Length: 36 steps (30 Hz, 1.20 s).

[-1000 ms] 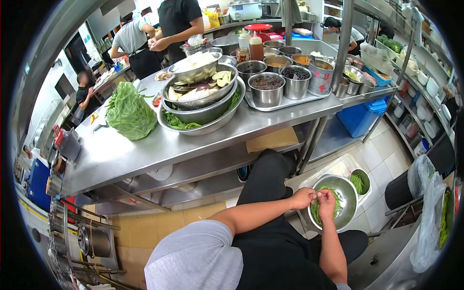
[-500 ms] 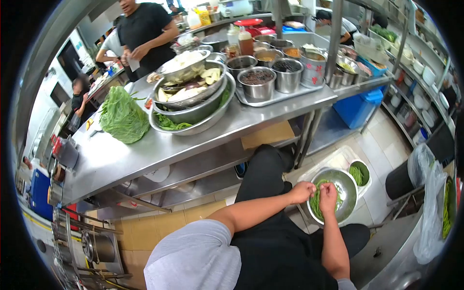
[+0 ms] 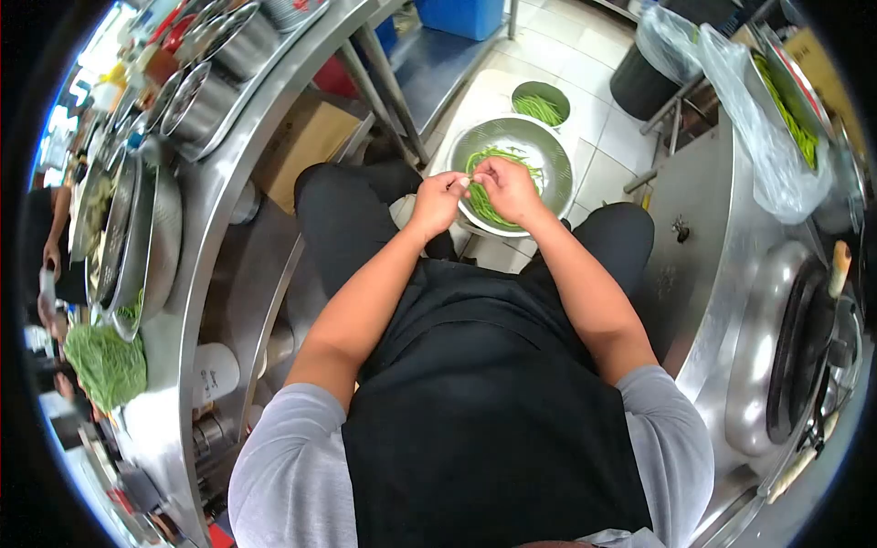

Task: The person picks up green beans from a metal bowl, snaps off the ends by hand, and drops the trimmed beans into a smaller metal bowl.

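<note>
Below me on the floor side, a perforated metal colander (image 3: 559,160) holds long thin green beans (image 3: 486,203). Over its near left rim, my left hand (image 3: 437,203) is closed in a pinch, thumb against the fingers. My right hand (image 3: 508,190) meets it from the right, also pinching, above the beans. Their fingertips almost touch, apparently on one green bean, mostly hidden by the fingers. Just beyond the colander, a smaller round container (image 3: 541,102) holds more green beans.
A steel counter (image 3: 206,228) on my left bears stacked bowls (image 3: 151,242), metal pots and a bagged leafy vegetable (image 3: 105,365). At right stand a steel cabinet (image 3: 681,274), a domed metal pan (image 3: 763,356) and a plastic bag (image 3: 754,155). A black bin (image 3: 644,82) stands ahead.
My view has swung down and to the right, bringing the colander to the upper middle. Both hands stay pinched over it, their fingertips now closer together.
</note>
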{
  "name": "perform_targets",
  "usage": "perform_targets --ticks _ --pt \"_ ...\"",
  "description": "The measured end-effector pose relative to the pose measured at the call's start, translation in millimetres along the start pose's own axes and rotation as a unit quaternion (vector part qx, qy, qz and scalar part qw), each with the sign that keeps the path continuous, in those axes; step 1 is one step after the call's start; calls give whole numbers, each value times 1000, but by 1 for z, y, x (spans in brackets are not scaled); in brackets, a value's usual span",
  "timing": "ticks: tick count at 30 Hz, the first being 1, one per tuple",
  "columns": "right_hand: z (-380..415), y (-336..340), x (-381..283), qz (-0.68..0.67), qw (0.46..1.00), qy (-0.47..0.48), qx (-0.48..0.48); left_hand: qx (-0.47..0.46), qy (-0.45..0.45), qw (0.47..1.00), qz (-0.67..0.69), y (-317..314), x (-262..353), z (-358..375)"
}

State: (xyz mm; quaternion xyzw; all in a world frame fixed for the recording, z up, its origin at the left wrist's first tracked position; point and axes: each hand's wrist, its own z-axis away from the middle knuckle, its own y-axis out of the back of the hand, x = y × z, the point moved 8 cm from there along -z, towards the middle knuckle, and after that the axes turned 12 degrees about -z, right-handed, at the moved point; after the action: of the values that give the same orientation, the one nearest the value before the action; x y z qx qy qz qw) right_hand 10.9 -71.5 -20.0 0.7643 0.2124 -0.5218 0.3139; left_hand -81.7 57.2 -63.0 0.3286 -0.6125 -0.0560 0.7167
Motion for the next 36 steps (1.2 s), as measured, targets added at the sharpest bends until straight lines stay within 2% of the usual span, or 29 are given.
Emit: perform_targets --ticks 5,7,8,9,11,13,17,18,19,20,21,22,23,24,25,26,27,28,31,36 --pt "0 13 2 39 999 16 -11 -50 -39 998 -28 -5 8 -9" --pt "1 17 7 55 998 -13 -13 -64 -80 986 -129 -3 22 -13" --pt "2 19 9 57 998 -19 -12 -67 -140 975 -157 -2 31 -17" --pt "3 17 12 54 997 -42 -33 -72 -139 976 -153 -1 29 -22" --pt "5 13 22 50 995 -70 -57 -99 -213 946 -221 -7 35 -25" --pt "4 8 21 69 993 -17 -92 -109 -210 948 -213 -10 30 -25" --pt "9 4 59 138 980 -41 -135 -44 -200 942 -265 4 -11 -38" --pt "10 11 70 140 980 -65 -122 -29 -158 959 -234 18 -9 -42" --pt "8 19 75 142 980 -86 -109 -5 -161 958 -236 28 -4 -46" --pt "6 27 82 133 978 -120 -104 -24 -83 982 -168 32 -10 -52" --pt "4 29 85 132 979 -117 -105 -42 -6 994 -97 32 -18 -55" --pt "1 37 83 188 976 -83 -70 -41 -7 994 -98 29 -21 -56" --pt "-1 44 80 244 968 -50 -34 -49 86 991 85 20 -41 -54" --pt "0 43 85 272 959 -64 -39 -56 175 947 265 7 -54 -49" --pt "3 42 86 272 960 -63 -36 -57 173 947 264 2 -57 -47" --pt "10 34 103 133 976 -161 -52 -49 191 919 341 -5 -62 -43" --pt "18 19 110 -10 965 -254 -67 -41 208 884 416 -8 -59 -37" --pt "18 12 104 -12 966 -251 -65 -38 210 879 426 -8 -55 -34" --pt "28 -33 82 -278 900 -313 -122 -20 193 880 433 -3 -42 -30" --pt "24 -45 60 -289 909 -282 -104 41 151 888 432 9 -22 -25"
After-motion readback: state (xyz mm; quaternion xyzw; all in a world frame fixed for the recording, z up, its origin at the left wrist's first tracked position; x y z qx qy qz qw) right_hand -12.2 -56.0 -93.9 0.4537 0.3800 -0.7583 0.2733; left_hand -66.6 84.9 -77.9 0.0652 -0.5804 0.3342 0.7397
